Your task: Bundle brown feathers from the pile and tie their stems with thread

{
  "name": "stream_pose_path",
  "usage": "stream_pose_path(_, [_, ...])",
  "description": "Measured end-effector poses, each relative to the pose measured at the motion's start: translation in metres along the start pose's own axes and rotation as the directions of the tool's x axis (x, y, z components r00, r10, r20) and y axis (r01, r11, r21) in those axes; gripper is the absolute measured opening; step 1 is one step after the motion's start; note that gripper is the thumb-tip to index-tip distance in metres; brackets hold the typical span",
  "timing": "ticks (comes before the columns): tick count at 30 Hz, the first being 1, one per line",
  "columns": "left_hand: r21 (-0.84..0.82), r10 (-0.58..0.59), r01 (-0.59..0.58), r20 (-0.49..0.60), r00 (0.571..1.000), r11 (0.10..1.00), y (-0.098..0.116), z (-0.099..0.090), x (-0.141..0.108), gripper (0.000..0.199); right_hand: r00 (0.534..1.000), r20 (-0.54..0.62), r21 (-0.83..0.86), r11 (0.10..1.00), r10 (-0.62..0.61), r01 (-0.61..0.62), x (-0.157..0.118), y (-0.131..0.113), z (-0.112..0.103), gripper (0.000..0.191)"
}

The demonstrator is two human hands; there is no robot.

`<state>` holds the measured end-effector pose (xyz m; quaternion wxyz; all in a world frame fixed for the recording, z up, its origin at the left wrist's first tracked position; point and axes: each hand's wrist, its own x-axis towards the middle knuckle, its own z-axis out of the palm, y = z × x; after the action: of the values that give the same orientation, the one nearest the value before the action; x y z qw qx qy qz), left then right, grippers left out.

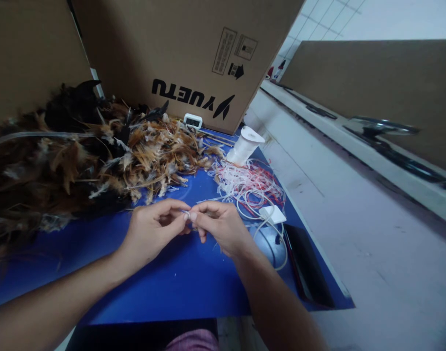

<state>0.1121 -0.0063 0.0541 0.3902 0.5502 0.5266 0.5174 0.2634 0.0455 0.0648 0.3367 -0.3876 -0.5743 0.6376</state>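
Note:
My left hand (151,228) and my right hand (223,226) meet over the blue tabletop (171,282), both closed in a pinch. Between the fingertips shows a short bit of white string (186,213); its finer shape is too small to make out. Just beyond my right hand lies a tangled heap of white and red strings (244,180). A spool of white thread (245,142) stands behind that heap. To the left, a large pile of brown and black feathers (153,151) reaches close to my left hand.
A white charger (273,214) with a looped cable lies right of my hands, beside a dark phone or tablet (306,268) along the table's right edge. A small digital display (192,121) sits at the back, before a tall cardboard box (179,48).

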Motion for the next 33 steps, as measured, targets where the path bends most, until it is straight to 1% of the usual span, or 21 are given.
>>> stream_pose_path(6, [-0.064,-0.068,0.070,0.033,0.997,0.996,-0.0035,0.0009,0.0007,0.012,0.992,0.031,-0.220,0.967,-0.125,0.129,-0.0016,-0.0002,-0.0050,0.009])
stream_pose_path(9, [-0.068,-0.072,0.076,0.054,0.996,0.995,-0.0035,0.0015,0.0010,0.011,0.983,0.049,-0.321,0.929,-0.179,0.185,-0.0030,0.0002,-0.0074,0.009])
stream_pose_path(12, [-0.066,-0.066,0.071,0.069,0.995,0.995,-0.0027,0.0019,0.0014,0.010,0.974,0.048,-0.386,0.896,-0.219,0.221,-0.0039,0.0003,-0.0073,0.007])
stream_pose_path(18, [-0.052,-0.021,0.025,0.090,0.996,0.998,-0.0023,0.0018,0.0019,0.010,0.974,0.009,-0.424,0.881,-0.227,0.209,-0.0038,0.0020,-0.0035,0.007])
stream_pose_path(23, [-0.001,0.032,-0.032,0.099,0.995,0.999,-0.0028,0.0005,0.0009,0.011,0.965,-0.028,-0.490,0.845,-0.261,0.214,-0.0045,0.0010,-0.0019,0.008])
stream_pose_path(28, [0.060,0.055,-0.062,0.111,0.992,0.996,-0.0021,-0.0014,-0.0005,0.015,0.960,-0.032,-0.510,0.831,-0.277,0.223,-0.0050,0.0005,-0.0015,0.009])
stream_pose_path(33, [0.092,0.061,-0.070,0.103,0.993,0.993,-0.0025,-0.0013,0.0005,0.017,0.962,-0.032,-0.498,0.839,-0.270,0.219,-0.0054,0.0020,-0.0012,0.010])
